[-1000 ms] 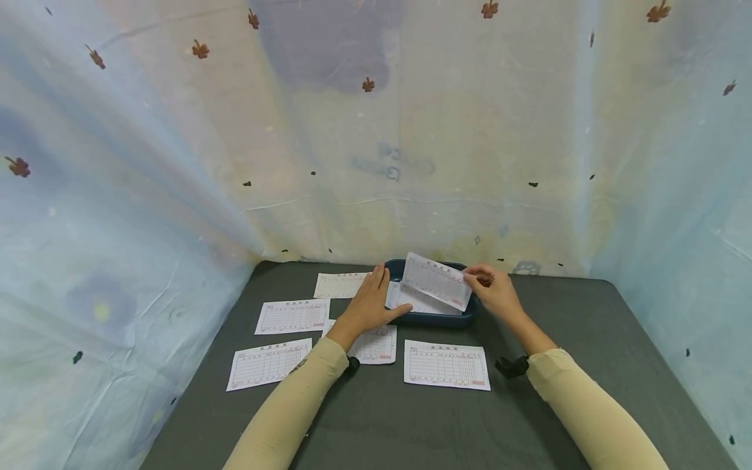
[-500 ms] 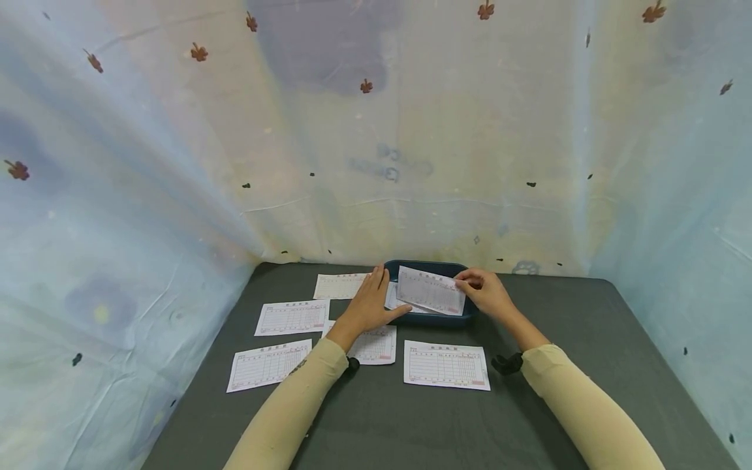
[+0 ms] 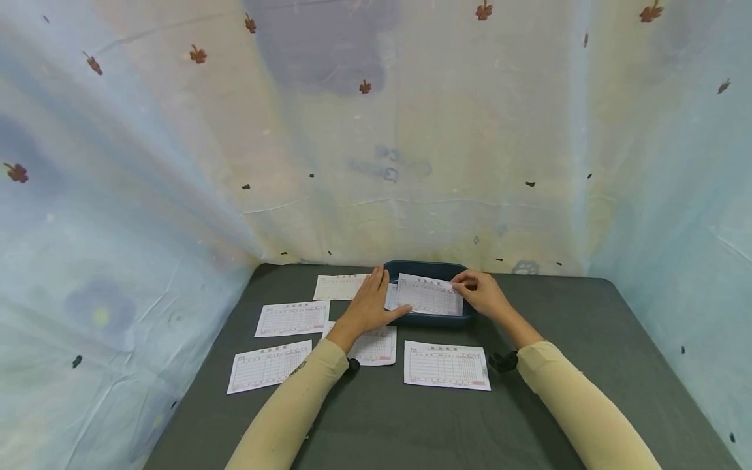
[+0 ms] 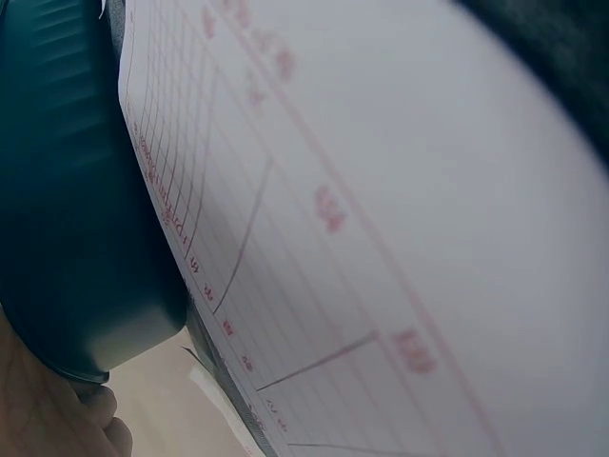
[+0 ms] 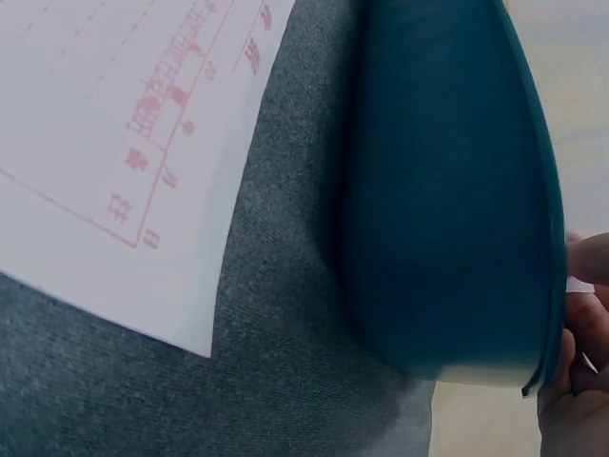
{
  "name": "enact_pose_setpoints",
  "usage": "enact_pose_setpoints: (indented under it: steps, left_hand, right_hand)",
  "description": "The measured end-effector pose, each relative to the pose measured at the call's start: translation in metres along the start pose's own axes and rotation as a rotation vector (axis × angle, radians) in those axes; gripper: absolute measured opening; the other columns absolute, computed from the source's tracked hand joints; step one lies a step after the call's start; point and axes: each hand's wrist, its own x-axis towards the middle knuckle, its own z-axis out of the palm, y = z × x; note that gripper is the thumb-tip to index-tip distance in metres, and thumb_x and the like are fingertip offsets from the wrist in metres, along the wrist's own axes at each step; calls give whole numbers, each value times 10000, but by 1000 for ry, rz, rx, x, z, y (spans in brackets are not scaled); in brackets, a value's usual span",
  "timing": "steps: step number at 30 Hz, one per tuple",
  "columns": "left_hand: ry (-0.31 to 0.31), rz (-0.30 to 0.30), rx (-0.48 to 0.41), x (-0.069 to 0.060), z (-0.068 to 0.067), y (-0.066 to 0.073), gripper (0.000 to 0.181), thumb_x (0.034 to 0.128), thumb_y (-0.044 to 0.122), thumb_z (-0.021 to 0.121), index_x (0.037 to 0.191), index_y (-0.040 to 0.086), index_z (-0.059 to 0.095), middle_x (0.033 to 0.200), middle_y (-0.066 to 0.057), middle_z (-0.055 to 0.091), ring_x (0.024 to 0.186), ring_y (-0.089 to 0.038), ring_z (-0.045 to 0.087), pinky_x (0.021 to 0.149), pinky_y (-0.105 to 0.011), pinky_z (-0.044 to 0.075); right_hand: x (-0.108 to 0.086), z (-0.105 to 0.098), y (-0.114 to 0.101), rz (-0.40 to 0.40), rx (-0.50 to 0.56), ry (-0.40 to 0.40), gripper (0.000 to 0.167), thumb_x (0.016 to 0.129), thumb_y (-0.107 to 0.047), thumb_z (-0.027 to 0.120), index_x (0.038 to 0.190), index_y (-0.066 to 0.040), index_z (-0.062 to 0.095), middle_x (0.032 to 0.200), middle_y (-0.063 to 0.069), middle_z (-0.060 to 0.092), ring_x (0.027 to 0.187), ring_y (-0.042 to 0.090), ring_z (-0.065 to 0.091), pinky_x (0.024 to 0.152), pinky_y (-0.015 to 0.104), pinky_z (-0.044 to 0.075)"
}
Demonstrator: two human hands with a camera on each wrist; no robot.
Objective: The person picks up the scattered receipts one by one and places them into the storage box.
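Note:
A dark blue tray [image 3: 435,268] stands near the far edge of the table in the head view. My right hand [image 3: 484,295] pinches the right edge of a printed form sheet [image 3: 430,295], which lies low inside the tray. Part of another paper [image 3: 390,297] shows beneath it at the left. My left hand [image 3: 367,305] rests at the tray's left side, fingers straight, thumb spread over the front rim. Both wrist views show the tray's outer wall [image 4: 76,190] from the side, and in the right wrist view right fingertips [image 5: 585,328] sit at its rim.
On the dark grey table [image 3: 529,424] lie several more form sheets: a cream one [image 3: 341,286], white ones at the left [image 3: 292,318] and front left [image 3: 269,365], one partly under my left arm [image 3: 376,346], and one [image 3: 446,365] in front. A patterned curtain [image 3: 411,130] hangs behind.
My right hand has lowered the form sheet into the tray, so it now lies nearly flat, and has shifted slightly left. My left hand has stayed in place.

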Motion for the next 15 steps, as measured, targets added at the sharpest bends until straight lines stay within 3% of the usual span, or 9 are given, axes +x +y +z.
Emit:
enact_pose_setpoints:
  steps: [8,15]
  left_hand:
    - [-5,-9,-3,3,4,-2,1170,994,802,493,1695,-33,67,1792,-224,23,1671,-340,12,1348,-502,62]
    - [17,8,-9,0,2,-1,1160,998,799,487,1694,-48,107,1788,-237,48,1667,-363,59,1347,-510,94]
  right_hand:
    - [1,5,2,4,-38,9,114,1064,-128,696,1110,-63,778,1016,97,762,880,223,675,771,399,553]
    - [0,6,2,1,-56,12,116,1057,-108,701,1137,-55,766,987,87,748,822,200,641,721,382,529]
